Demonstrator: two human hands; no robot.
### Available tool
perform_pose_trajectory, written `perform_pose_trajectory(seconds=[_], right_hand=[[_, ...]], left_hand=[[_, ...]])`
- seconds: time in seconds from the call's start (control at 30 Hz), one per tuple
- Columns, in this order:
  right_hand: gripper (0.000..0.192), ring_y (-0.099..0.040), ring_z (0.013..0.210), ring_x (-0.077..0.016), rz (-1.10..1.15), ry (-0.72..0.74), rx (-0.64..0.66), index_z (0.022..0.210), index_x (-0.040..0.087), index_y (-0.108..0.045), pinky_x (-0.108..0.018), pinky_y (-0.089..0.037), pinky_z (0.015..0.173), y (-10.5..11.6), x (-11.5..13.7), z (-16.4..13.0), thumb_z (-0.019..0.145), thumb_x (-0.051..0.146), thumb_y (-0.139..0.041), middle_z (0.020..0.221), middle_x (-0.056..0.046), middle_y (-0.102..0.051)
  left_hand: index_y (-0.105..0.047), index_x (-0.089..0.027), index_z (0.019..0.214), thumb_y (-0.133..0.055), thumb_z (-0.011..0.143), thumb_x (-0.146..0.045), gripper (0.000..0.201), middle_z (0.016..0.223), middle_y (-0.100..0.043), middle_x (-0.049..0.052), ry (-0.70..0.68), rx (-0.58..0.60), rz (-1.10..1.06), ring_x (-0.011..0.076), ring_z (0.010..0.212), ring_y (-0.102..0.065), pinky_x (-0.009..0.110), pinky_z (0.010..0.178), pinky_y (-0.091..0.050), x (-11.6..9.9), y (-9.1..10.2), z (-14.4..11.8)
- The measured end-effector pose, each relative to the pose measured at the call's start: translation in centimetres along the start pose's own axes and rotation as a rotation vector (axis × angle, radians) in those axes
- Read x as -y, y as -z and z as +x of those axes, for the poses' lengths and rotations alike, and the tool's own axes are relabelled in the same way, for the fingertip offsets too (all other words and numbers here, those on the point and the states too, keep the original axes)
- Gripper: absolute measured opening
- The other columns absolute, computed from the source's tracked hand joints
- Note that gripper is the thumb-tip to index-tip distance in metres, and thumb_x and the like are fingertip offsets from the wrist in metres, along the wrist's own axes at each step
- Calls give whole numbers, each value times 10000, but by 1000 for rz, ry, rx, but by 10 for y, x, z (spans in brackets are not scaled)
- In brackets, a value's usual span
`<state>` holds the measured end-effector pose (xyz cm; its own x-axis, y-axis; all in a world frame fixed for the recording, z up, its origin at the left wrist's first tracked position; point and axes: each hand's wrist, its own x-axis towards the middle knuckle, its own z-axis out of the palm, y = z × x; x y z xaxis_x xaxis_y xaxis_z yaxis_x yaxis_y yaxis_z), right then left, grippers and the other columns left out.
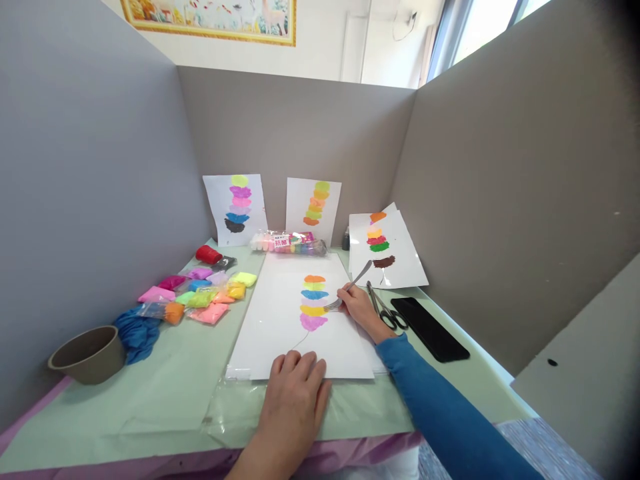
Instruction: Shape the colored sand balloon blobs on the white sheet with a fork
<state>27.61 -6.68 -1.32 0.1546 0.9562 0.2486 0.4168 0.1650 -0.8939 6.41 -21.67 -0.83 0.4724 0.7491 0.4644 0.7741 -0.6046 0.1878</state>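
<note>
My right hand [361,310] is gripping a fork [363,272], whose tines are resting at the yellow patch on the white sheet [273,300] in front of me. My left hand [295,397] is lying open, palm down, its fingertips pressing the sheet's lower edge. Six colour patches are running down the sheet in a column, orange at the top and pinkish purple at the bottom, with a thin line trailing toward my left fingers. Just right of the sheet, scissors [382,311] are lying beside a black slab [431,329]. Farther left, colourful packets [209,313] are spreading over the desk [175,400], with a crumpled blue bundle [137,335] touching a brown bowl [93,367]. Behind the sheet, a plastic-wrapped pack [287,244] is lying before the grey partition [300,127].
</note>
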Motion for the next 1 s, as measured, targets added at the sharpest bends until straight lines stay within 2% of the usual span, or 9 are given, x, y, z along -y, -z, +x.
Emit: perform_pose_trajectory(seconds=[0.27, 0.77, 1.0], right_hand=[[146, -478, 409, -119, 1, -39, -14, 703, 199, -521, -237, -366, 475, 0, -1, 2, 760, 331, -496, 477, 28, -574], [139, -532, 449, -138, -11, -30, -54, 680, 204, -514, -243, -379, 511, -1, 2, 2, 752, 321, -494, 455, 35, -550], [175, -461, 405, -116, 96, -22, -25, 708, 204, -510, -239, -359, 460, 0, 0, 0, 775, 365, -503, 500, 28, -588]], left_hand=[[-623, -243, 1044, -514, 905, -208, 179, 1016, -623, 43, -9, -22, 14, 223, 924, -511, 396, 829, -390, -1, 1, 1], [-619, -242, 1034, -503, 910, -216, 171, 1023, -620, 39, 8, 9, 2, 232, 935, -504, 412, 842, -383, -1, 2, 1], [-614, -242, 1034, -498, 917, -221, 166, 1038, -619, 38, -1, 2, -10, 229, 934, -501, 411, 841, -379, 0, -1, 1]])
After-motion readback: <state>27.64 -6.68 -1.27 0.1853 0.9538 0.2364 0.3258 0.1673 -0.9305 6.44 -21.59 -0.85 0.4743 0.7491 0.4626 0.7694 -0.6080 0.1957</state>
